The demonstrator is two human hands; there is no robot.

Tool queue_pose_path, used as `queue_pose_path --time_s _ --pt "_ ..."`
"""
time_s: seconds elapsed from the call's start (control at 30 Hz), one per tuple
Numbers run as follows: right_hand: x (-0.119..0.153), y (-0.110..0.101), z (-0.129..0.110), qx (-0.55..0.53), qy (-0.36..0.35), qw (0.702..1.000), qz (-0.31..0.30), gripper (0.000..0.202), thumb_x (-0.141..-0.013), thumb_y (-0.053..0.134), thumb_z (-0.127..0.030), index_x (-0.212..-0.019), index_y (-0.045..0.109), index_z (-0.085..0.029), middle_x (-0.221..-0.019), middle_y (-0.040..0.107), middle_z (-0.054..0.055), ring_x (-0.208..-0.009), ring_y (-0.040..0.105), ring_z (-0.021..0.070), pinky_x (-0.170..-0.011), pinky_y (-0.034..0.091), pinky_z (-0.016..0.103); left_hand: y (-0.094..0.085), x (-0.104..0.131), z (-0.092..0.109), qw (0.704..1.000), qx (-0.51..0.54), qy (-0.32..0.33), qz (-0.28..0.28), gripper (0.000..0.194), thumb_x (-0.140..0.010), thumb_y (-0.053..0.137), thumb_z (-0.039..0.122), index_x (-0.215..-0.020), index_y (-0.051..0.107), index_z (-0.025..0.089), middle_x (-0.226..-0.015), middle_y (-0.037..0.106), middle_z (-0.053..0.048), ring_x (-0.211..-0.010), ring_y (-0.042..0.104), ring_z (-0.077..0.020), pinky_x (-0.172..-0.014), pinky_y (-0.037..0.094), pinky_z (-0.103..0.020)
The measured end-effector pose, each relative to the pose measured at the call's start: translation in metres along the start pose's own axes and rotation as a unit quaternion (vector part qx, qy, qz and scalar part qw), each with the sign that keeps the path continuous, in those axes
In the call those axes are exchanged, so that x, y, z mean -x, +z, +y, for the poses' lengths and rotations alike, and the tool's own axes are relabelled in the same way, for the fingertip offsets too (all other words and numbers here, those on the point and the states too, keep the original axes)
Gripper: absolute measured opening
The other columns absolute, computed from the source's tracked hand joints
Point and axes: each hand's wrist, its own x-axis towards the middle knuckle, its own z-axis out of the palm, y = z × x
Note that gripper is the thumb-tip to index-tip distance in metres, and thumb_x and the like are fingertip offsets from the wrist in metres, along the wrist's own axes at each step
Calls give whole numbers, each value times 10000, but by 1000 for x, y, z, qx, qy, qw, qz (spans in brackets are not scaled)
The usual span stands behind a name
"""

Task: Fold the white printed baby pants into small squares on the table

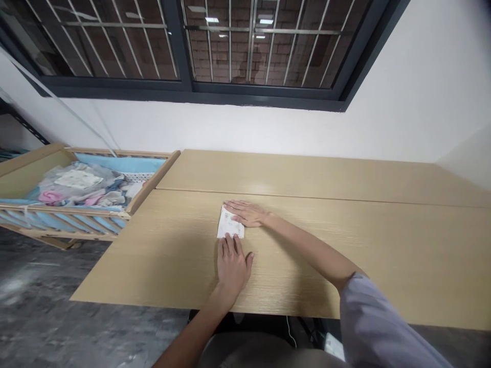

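A small white folded cloth or paper with a faint print (230, 225) lies flat on the light wooden table (172, 255). My right hand (247, 212) rests flat across its upper edge, fingers stretched toward the left. At the lower edge, the fingertips of my left hand (233, 263) touch it, with the palm down on the table and the thumb apart. Neither hand is wrapped round anything. Part of the white piece is hidden under my right fingers.
To the left stands a wooden crib (143, 197) with blue lining, holding a pile of clothes and fabric (79, 184). Behind the table are a white wall (245, 125) and a barred window (264, 56). The table's front edge runs close to my body.
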Motion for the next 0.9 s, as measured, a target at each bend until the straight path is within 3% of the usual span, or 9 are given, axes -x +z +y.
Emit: queue_pose_path --time_s 0.13,0.23,0.33,0.4,0.47,0.57,0.73,0.83,0.9 --pt "3 1 4 7 20 1000 10 562 -1015 487 -510 -1531 446 -291 -1636 346 34 -1536 265 244 -1278 156 468 -13 -1 -6 1000 -24 12 -3 695 -960 479 506 -1463 484 25 -1535 448 -279 -1434 411 -410 -1217 256 -522" --pt "8 -4 2 15 82 992 90 594 -1028 444 -516 -1568 374 -278 -1651 312 76 -1538 247 277 -1257 174 513 -37 -12 -27 1000 -25 6 2 562 -984 436 501 -1382 568 127 -1411 599 -209 -1305 544 -357 -1138 359 -492" --pt "12 -8 3 13 144 968 204 557 -1018 473 -449 -1516 447 -198 -1526 459 159 -1443 398 281 -1199 299 481 -59 -33 -54 996 -56 -71 11 500 -1005 370 489 -1251 623 135 -1209 697 -193 -1141 626 -352 -1019 433 -481" --pt "13 -5 4 -13 174 954 243 470 -990 528 -387 -1401 563 -163 -1349 573 168 -1265 550 262 -1094 422 436 -66 -51 -68 991 -76 -114 -10 506 -1011 333 481 -1170 643 114 -1168 700 -211 -1122 631 -367 -994 434 -485" --pt "11 2 5 -48 186 950 247 380 -951 589 -347 -1271 649 -149 -1177 635 140 -1082 617 232 -970 491 391 -66 -67 -75 988 -80 -127 -44 510 -1007 327 477 -1106 659 102 -1171 695 -233 -1128 635 -377 -979 435 -485" --pt "8 12 2 -80 181 953 230 267 -900 654 -309 -1117 705 -161 -1017 659 85 -944 613 198 -865 497 339 -57 -84 -75 988 -72 -110 -77 515 -992 357 505 -1058 671 102 -1170 697 -250 -1124 647 -380 -961 443 -478" --pt "1 18 -13 -115 223 941 225 268 -766 770 -288 -974 648 -171 -908 619 20 -797 557 152 -731 466 273 -45 -93 -67 992 -51 -46 -103 425 -972 430 464 -1116 632 120 -1214 683 -226 -1176 628 -334 -975 438 -406" --pt "-4 19 -29 -157 266 928 211 283 -710 778 -238 -895 571 -189 -797 558 -35 -695 497 124 -627 411 233 -54 -87 -67 992 -29 -29 -118 323 -966 418 367 -1077 616 138 -1123 714 -189 -1069 672 -291 -878 466 -350" --pt "-5 23 -46 -170 276 926 195 244 -694 751 -176 -819 542 -194 -756 541 -44 -671 482 115 -606 383 226 -71 -74 -73 992 -11 -21 -127 271 -948 420 351 -1002 613 168 -1020 732 -140 -944 689 -262 -777 471 -318"
